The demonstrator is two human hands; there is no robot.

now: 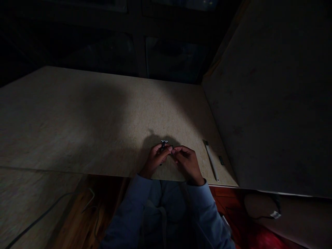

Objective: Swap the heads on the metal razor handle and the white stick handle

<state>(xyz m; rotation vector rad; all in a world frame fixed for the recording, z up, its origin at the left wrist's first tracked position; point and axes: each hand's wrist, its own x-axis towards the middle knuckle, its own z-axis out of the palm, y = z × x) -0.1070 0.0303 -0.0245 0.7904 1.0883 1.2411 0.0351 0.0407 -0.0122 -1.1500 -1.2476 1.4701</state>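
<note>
Pinching a small dark object (163,145), the left hand (155,158) has its fingers nearly closed, with the object between thumb and fingers. Its long axis seems to run away from the person, the bright forked end pointing forward, just beyond the fingertips. The right hand (186,160) brings thumb and finger narrowly together beside it; whether they grip a part is too dark to tell. Right of those fingers, a pale stick (212,161) and a small dark piece (221,160) lie on the table (116,121).

Pale mottled rectangular tabletop (160,103) in dim, patchy light, dark-framed glass window panes (176,57) beyond it, shadowed grey faintly patterned wall (272,103) at the right, brown wooden surface (75,221) below
</note>
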